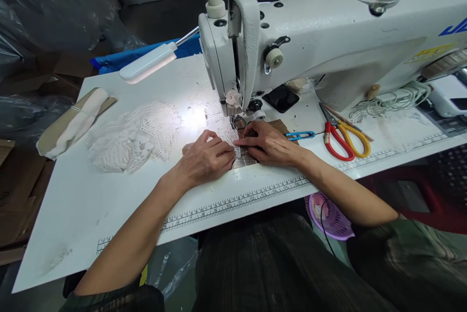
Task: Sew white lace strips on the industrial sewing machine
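Note:
White lace (225, 129) lies flat under the needle area of a white sewing machine (292, 35), lit by a bright lamp. My left hand (208, 159) rests on the lace in front of the presser foot (235, 122), its fingers curled together over the edge. From the other side my right hand (272, 144) meets it, thumb and fingers pinched at the right edge of the lace. Both sets of fingertips nearly touch. A large gathered pile of the same lace (136, 134) spreads to the left. What lies beneath my palms is hidden.
Blue thread snips (301, 135) and red-and-yellow-handled scissors (346, 139) lie to the right. A black phone (280, 98) sits behind my right hand. The lamp (149, 62) overhangs the table's left side. A ruler strip (233, 203) runs along the front edge; a purple basket (332, 217) is below.

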Tool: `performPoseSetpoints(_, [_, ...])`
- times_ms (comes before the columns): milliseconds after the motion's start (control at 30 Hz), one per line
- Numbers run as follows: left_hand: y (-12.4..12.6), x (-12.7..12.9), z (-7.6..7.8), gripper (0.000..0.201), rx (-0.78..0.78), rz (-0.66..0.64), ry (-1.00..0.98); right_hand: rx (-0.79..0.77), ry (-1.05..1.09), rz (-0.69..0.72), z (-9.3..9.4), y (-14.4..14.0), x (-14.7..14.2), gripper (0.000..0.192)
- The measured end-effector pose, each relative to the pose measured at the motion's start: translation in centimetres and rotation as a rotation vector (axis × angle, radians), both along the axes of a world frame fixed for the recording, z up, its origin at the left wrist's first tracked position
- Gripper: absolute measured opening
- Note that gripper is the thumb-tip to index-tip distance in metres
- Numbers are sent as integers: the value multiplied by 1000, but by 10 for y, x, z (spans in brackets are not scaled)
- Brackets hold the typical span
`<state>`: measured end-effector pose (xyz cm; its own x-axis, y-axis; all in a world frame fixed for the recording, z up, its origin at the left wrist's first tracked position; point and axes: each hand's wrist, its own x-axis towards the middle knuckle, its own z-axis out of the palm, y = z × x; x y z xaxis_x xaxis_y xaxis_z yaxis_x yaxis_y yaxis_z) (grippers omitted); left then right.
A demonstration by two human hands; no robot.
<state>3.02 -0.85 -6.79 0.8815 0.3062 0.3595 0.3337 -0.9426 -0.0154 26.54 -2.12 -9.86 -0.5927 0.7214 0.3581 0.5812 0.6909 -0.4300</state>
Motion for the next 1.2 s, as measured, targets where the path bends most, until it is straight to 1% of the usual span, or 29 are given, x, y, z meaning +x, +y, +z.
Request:
performPoseSetpoints(133, [-6, -1, 4, 20, -88, 27, 28, 22, -16, 19, 4, -1, 1, 32])
performPoseSetpoints(267, [-9, -1, 5, 22, -144, 57, 18, 21, -40, 23, 4, -1, 1, 33])
performPoseSetpoints(467, [-7, 8, 11, 24, -75, 74, 119, 33, -52, 13, 3, -2, 0, 32])
performPoseSetpoints(600, [-9, 11, 13, 23, -100, 131, 124, 48, -52, -3, 2, -2, 0, 29])
performPoseSetpoints(700, [-14, 10, 12, 23, -114, 176, 74, 46, -60, -7, 1, -2, 0, 28])
performPoseSetpoints(800, [-16, 8, 10, 22, -105, 180, 56, 45, -79, -23, 2, -3, -2, 29])
performPoseSetpoints(1200, [-8, 6, -3, 26, -40, 203, 35, 73, -158, -113, 1, 1, -10, 36])
